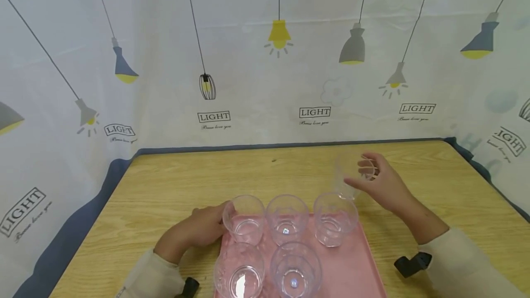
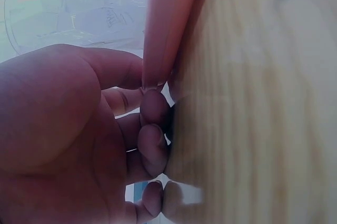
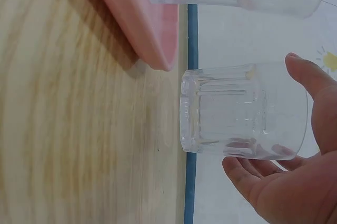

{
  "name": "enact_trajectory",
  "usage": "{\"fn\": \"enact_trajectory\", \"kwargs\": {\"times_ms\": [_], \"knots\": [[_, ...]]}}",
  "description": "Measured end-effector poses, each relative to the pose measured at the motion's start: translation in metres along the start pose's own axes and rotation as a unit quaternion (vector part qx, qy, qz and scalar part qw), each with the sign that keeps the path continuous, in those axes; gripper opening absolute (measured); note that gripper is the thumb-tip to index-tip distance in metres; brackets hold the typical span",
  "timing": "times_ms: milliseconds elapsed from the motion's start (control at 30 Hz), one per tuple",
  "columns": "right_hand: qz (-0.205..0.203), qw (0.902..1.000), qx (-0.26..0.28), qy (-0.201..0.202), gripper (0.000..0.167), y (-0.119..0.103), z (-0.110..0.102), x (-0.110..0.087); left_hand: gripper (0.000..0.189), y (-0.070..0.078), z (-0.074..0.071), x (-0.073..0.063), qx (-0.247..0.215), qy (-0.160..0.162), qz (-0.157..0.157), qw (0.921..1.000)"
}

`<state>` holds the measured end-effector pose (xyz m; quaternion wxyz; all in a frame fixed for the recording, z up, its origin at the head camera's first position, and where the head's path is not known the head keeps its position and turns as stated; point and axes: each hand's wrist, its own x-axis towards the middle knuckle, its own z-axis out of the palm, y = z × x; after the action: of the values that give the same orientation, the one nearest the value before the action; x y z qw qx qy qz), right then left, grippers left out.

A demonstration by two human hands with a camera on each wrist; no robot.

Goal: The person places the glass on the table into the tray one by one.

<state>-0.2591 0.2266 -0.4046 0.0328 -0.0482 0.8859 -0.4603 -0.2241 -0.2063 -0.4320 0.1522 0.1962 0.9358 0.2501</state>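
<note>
My right hand (image 1: 385,187) grips a clear plastic cup (image 3: 226,110) near its rim, with the thumb on one side and the fingers on the other. This cup is upright, beyond the tray's far right corner; whether its base touches the table I cannot tell. At the far left corner of the pink tray (image 1: 348,275), my left hand (image 1: 204,225) pinches the edge between thumb and fingers, as the left wrist view shows. Several clear cups stand upright on the tray, among them a far-right cup (image 1: 334,220) and a near-left cup (image 1: 239,270).
Under the tray is a wood-grain table (image 1: 165,183). A white cloth printed with hanging lamps (image 1: 256,82) rises behind it and along both sides. The tray's near right part shows bare pink surface.
</note>
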Motion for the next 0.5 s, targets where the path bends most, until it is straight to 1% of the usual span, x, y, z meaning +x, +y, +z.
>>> {"fn": "enact_trajectory", "kwargs": {"times_ms": [133,367,500], "knots": [[0.001,1.0000,0.000,0.005,0.098,0.000,-0.003,-0.010,0.024,0.001,0.000,-0.001,0.001,0.001,-0.001,1.0000],[-0.001,0.9999,-0.010,0.013,0.097,-0.003,-0.008,-0.027,0.040,0.001,-0.001,-0.002,-0.007,0.003,0.001,1.0000],[-0.003,0.9998,-0.012,0.013,0.096,-0.003,-0.011,-0.035,0.038,0.001,0.000,-0.002,-0.007,0.002,0.000,1.0000]]}}
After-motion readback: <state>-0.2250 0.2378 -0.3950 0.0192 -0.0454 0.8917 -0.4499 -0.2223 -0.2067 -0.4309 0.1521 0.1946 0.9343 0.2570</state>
